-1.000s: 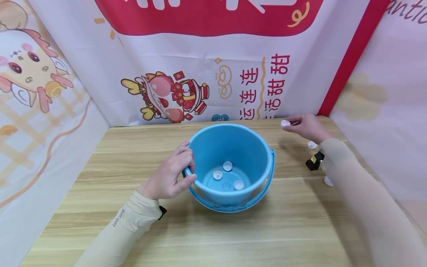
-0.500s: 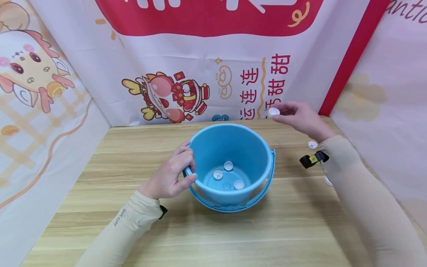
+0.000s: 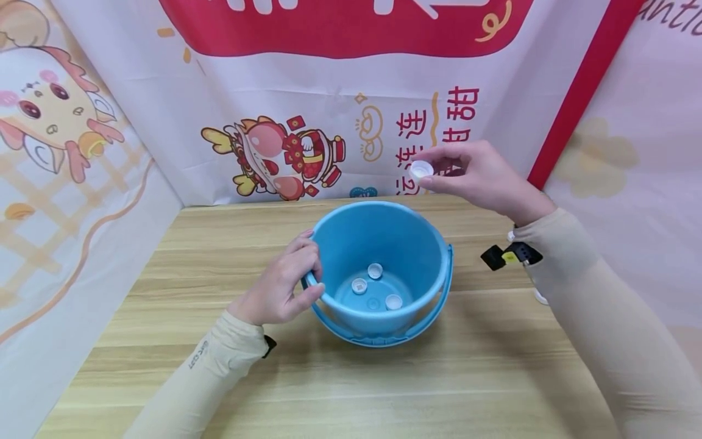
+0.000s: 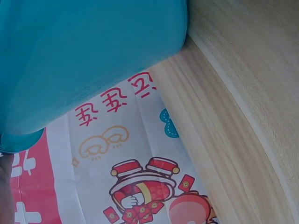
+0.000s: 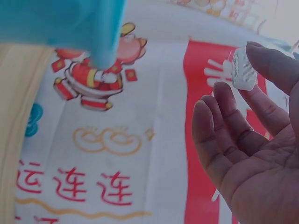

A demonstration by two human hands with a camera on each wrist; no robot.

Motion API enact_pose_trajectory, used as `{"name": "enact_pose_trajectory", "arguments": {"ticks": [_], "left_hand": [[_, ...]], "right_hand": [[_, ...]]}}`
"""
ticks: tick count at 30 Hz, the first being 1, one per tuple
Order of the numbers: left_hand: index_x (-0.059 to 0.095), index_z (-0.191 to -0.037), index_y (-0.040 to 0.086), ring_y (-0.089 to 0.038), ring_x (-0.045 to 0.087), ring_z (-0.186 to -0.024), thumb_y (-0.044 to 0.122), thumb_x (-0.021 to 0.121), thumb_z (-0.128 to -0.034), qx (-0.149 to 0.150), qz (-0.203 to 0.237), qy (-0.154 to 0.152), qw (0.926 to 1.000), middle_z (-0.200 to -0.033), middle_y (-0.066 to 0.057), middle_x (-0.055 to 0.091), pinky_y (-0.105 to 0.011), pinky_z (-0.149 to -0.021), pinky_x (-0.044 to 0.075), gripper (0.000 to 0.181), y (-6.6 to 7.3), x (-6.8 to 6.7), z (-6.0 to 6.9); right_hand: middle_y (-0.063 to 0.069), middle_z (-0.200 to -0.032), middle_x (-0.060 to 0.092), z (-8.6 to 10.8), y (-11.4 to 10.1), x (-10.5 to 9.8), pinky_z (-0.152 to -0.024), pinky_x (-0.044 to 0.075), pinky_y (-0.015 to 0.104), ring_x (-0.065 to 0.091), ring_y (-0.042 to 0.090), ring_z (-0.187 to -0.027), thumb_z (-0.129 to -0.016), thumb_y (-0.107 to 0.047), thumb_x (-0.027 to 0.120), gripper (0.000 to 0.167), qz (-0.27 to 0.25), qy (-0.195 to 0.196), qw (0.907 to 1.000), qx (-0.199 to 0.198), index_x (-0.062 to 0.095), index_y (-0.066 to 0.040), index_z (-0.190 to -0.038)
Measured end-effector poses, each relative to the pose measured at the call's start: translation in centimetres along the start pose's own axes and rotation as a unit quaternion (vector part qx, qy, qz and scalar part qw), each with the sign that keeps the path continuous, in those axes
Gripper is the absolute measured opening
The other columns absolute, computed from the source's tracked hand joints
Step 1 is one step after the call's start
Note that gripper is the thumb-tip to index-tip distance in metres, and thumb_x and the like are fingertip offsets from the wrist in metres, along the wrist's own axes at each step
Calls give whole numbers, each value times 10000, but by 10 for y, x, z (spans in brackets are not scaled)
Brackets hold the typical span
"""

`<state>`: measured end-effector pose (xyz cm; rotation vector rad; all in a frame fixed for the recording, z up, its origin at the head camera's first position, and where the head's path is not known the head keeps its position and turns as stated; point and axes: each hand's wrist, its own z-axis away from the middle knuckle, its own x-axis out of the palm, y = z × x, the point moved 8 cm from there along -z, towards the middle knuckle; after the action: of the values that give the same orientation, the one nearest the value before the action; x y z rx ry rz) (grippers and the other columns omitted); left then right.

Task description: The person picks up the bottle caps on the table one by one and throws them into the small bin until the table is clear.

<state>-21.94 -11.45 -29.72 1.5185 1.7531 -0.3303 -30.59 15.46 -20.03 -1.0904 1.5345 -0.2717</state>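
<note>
White cap [image 3: 420, 170], pinched by right hand [image 3: 484, 178], seems higher than the bucket [image 3: 378, 235].

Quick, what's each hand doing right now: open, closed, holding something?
Left hand: gripping the blue bucket by its rim.
Right hand: pinching a white cap.

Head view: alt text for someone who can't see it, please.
A person's right hand pinches a white cap, raised near a blue bucket on a wooden table. The left hand grips the bucket's left side, and three more caps lie inside.
</note>
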Motion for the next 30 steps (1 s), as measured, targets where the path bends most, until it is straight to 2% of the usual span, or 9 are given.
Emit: {"name": "enact_pose_trajectory", "arguments": {"ticks": [10, 19, 25, 28, 30], "left_hand": [[555, -870, 122, -115, 508, -875, 446, 482, -996, 59, 89, -172, 9998, -826, 50, 507, -566, -1130, 294, 355, 1, -4, -2], [606, -891, 150, -135, 535, -963, 439, 562, -976, 26, 80, -467, 9989, -890, 46, 567, -551, -1145, 276, 305, 4, -9, -4], [666, -954, 142, -183, 556, -1047, 310, 694, -894, 87, 25, -461, 9989, -1021, 1, 629, -543, -1132, 307, 181, 6, -13, -3], [687, -1030, 140, -231, 557, -1096, 285, 735, -857, 75, -40, -397, 9992, -1101, -9, 641, -520, -1117, 343, 230, 7, -16, -2], [690, -1057, 129, -240, 549, -1112, 347, 711, -890, 56, -95, -372, 9992, -1121, -19, 640, -501, -1093, 384, 275, 9, -18, -2]], "right_hand": [[14, -1119, 667, -7, -44, 12, -772, 583, 284, 639, 194, -949, -847, -292, 799, 475, 22, -274, 9990, -339, 669, -163, -1286], [-24, -1126, 674, -9, -69, 28, -773, 589, 327, 648, 161, -923, -836, -254, 811, 469, 127, -514, 9973, -518, 673, -170, -1276], [-28, -1131, 682, -11, -81, 39, -784, 588, 323, 651, 139, -925, -839, -246, 808, 467, 68, -697, 9938, -867, 675, -144, -1275], [-30, -1100, 687, -12, -85, 45, -772, 589, 323, 649, 140, -906, -839, -257, 807, 469, 82, -827, 9922, -924, 675, -145, -1275], [-34, -1083, 692, -13, -87, 49, -759, 591, 320, 653, 136, -891, -840, -275, 805, 471, 150, -907, 9914, -933, 675, -150, -1274]]}}
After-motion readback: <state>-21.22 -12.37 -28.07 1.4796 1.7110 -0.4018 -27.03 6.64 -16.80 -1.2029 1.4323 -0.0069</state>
